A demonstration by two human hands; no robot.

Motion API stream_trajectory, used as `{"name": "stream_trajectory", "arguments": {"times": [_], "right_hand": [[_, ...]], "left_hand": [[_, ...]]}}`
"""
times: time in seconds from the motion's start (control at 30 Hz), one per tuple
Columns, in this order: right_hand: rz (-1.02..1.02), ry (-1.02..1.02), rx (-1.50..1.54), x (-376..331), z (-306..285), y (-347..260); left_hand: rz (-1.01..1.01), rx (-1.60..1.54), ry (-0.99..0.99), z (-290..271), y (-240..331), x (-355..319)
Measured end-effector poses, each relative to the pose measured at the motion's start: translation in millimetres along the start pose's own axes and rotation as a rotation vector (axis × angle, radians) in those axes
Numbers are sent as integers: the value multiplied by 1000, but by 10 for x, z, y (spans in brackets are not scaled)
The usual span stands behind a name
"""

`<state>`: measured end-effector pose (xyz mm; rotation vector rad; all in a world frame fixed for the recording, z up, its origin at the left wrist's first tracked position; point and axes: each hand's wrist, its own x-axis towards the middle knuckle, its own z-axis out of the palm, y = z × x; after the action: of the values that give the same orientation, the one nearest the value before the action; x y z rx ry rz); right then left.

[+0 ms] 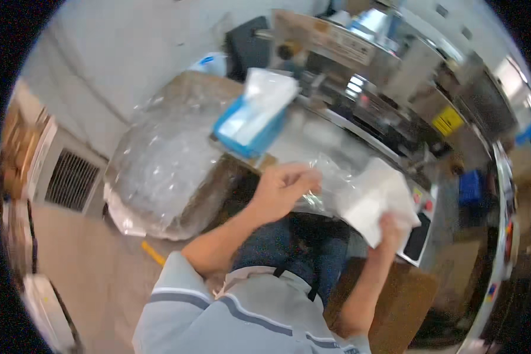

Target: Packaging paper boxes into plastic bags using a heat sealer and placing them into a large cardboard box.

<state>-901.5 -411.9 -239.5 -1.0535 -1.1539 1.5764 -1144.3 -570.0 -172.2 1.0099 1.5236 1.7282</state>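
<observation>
My left hand (283, 187) is in the middle, its fingers bent and pressed together. Clear, crinkled plastic film (330, 180) lies against its fingertips, though blur hides the exact hold. To the right, my right hand (390, 233) grips a white tissue-like sheet (371, 200) at its lower right part. The sheet spreads out flat ahead of the fingers and overlaps the right end of the film. Just beyond my left hand stands a blue tissue pack (242, 133), with white tissue (268, 91) sticking out of its top.
A large box (209, 189) lined with clear plastic bags (159, 159) stands on the left. At the back, a metal machine (360, 100) runs along the worktable (318, 133). A dark phone-like slab (417, 236) lies right of my right hand; a blue bin (470, 187) is farther right.
</observation>
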Motion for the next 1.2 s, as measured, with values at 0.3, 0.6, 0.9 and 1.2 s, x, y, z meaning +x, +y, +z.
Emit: {"name": "stream_trajectory", "arguments": {"times": [0.3,0.6,0.9,1.2], "right_hand": [[129,-182,275,-46,-254,-14],[292,-261,212,-144,-90,-124],[122,-364,8,-170,60,-462],[-169,-386,-217,-309,-342,-581]], "left_hand": [[-114,330,661,-3504,168,-24],[23,311,362,-1478,-213,-112],[-231,-606,-465,776,-548,291],[-160,-109,-498,1078,-88,191]]}}
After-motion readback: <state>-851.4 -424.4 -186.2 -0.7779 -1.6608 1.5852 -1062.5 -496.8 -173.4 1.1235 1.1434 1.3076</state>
